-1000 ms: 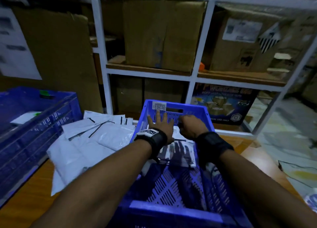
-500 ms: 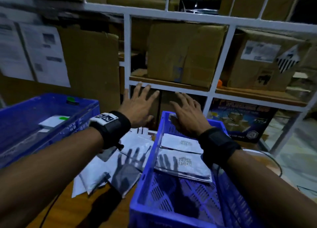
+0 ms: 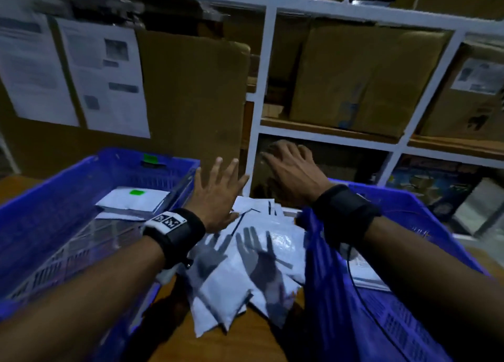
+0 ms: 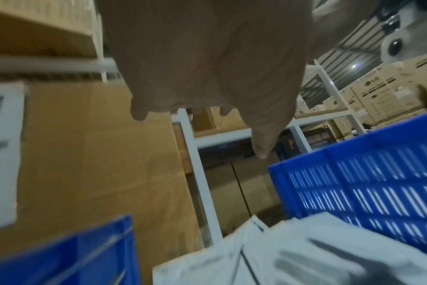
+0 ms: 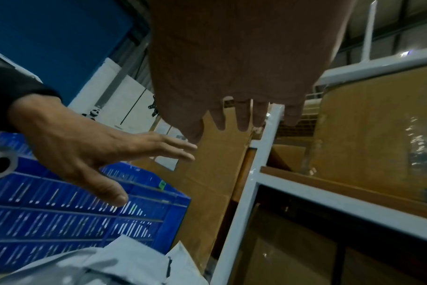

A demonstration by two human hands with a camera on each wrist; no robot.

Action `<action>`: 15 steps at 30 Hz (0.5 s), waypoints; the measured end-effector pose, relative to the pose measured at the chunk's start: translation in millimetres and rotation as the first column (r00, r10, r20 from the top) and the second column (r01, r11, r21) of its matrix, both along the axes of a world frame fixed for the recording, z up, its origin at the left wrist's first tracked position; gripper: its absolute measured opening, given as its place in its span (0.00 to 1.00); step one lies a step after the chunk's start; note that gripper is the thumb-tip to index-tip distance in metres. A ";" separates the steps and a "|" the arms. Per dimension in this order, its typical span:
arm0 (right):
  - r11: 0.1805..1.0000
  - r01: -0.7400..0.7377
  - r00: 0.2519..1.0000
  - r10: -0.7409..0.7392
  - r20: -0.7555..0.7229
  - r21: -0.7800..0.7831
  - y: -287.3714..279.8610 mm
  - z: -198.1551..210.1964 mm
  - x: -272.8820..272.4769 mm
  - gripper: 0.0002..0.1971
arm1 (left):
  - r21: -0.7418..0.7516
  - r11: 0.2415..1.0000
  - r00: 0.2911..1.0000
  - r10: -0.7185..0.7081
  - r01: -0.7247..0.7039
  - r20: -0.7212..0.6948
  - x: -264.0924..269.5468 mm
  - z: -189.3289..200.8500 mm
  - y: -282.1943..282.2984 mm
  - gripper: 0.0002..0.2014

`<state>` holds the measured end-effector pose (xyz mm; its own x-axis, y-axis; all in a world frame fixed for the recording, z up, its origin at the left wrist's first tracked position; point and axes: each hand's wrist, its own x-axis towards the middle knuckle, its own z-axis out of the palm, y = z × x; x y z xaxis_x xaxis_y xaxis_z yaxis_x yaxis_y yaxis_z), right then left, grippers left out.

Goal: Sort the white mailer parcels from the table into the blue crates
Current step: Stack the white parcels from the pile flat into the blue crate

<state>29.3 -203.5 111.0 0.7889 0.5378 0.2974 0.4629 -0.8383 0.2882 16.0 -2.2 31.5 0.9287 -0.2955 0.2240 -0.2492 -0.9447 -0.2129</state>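
Note:
A loose heap of white mailer parcels [image 3: 253, 263] lies on the wooden table between two blue crates. The left crate [image 3: 68, 187] holds a few white parcels, one with a green sticker [image 3: 133, 200]. The right crate [image 3: 403, 266] has a parcel [image 3: 365, 271] inside, partly hidden by my right forearm. My left hand [image 3: 218, 189] hovers above the heap with fingers spread and straight, holding nothing. My right hand [image 3: 291, 170] hovers beside it, fingers straight and empty. Their shadows fall on the heap. The heap [image 4: 293, 250] shows below the left palm [image 4: 207, 67] in the left wrist view.
A white metal shelf rack [image 3: 263, 110] with cardboard boxes [image 3: 360, 75] stands right behind the table. A tall cardboard sheet [image 3: 188, 102] with paper notices [image 3: 103, 78] leans behind the left crate. Bare wooden tabletop [image 3: 240, 342] shows in front of the heap.
Both hands left the right crate, rose and swung left over the parcel heap. The view turned left, bringing the left crate closer.

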 end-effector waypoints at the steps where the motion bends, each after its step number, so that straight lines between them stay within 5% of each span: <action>1: 0.999 0.018 0.999 -0.018 -0.034 -0.027 18.4 -11.3 5.1 0.31 | 0.005 1.000 1.000 -0.006 0.006 -0.025 4.7 -12.8 15.6 0.46; 10: 0.983 -0.032 0.952 -0.026 -0.305 -0.183 77.3 -129.1 -10.9 0.27 | 0.037 0.999 0.981 -0.012 0.020 -0.192 25.1 -54.2 58.3 0.39; 15: 0.983 -0.025 0.937 -0.040 -0.347 -0.181 105.8 -186.9 -47.6 0.48 | 0.006 0.997 0.980 -0.081 0.083 -0.184 28.7 -57.7 52.8 0.37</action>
<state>-18.3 -97.8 -75.9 0.8292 0.5504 -0.0979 0.5554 -0.7911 0.2564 44.7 50.5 -26.2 0.9262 -0.3740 0.0474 -0.3616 -0.9169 -0.1689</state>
